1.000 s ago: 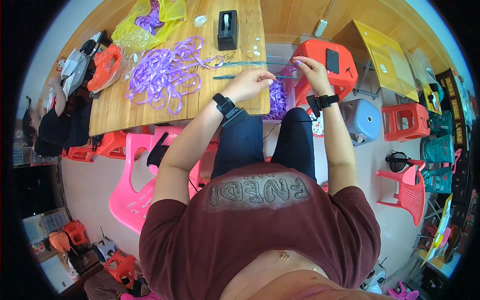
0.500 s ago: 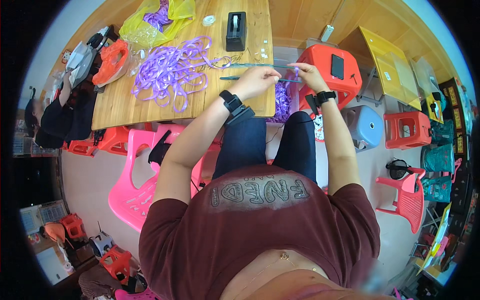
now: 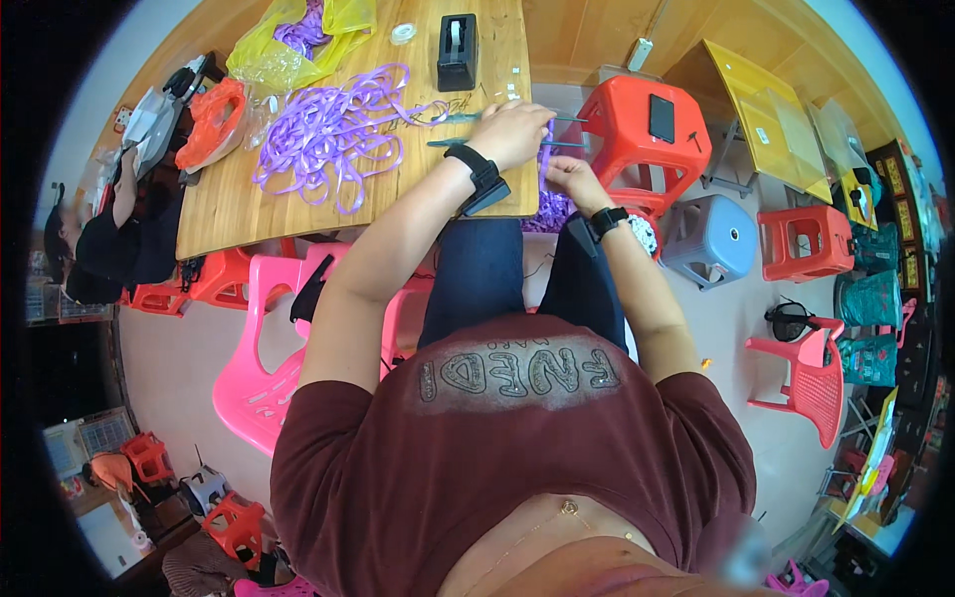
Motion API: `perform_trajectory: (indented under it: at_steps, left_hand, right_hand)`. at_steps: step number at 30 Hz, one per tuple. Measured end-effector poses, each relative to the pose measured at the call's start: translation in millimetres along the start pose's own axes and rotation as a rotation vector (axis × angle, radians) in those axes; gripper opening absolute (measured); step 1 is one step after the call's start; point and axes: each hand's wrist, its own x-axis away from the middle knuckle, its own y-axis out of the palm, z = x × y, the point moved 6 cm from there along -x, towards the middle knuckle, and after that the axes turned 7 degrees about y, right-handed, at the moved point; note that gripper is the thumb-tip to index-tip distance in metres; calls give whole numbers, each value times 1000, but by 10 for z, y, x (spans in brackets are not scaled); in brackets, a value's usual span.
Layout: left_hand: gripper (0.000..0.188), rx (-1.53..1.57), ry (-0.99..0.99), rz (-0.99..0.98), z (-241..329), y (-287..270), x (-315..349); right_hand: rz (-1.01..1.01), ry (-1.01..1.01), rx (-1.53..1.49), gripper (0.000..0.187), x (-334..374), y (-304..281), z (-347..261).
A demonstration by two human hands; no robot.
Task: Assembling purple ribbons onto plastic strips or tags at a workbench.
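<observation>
Two dark green rods (image 3: pixel 569 146) run side by side past the table's right edge, with purple ribbon (image 3: pixel 544 167) around them near their right part. Over the rods lies my left hand (image 3: pixel 512 134), its fingers closed at the ribbon's upper part. Just below and to the right, my right hand (image 3: pixel 577 182) pinches the ribbon lower down. A loose heap of purple ribbon (image 3: pixel 323 134) spreads over the wooden table, and one strand leads from it toward the rods. Beneath my hands, more purple ribbon (image 3: pixel 553 212) fills a container beside my knees.
A black tape dispenser (image 3: pixel 458 60) and a tape roll (image 3: pixel 403 34) stand on the table (image 3: pixel 418 194). A yellow bag (image 3: pixel 298 50) holds more ribbon. On the right, a red stool (image 3: pixel 637 129) carries a phone (image 3: pixel 662 117). A pink chair (image 3: pixel 249 383) is at my left; another person sits far left.
My right hand has come down and left from the rods' ends, drawing the ribbon downward. My left hand has shifted slightly right and up along the rods, onto the ribbon.
</observation>
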Motion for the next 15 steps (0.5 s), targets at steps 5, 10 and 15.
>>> perform_trajectory:
  at_steps: [5, 10, 15]
  left_hand:
    - [39, -30, 13, 0, 19, -30, 79]
    - [38, -94, 35, 34, 37, -19, 96]
    - [36, -75, 75, 99, 90, -60, 264]
  right_hand:
    - [110, 230, -242, 21, 478, 324, 513]
    - [101, 506, -122, 21, 853, 472, 1198]
    - [71, 631, -83, 21, 1199, 617, 1422]
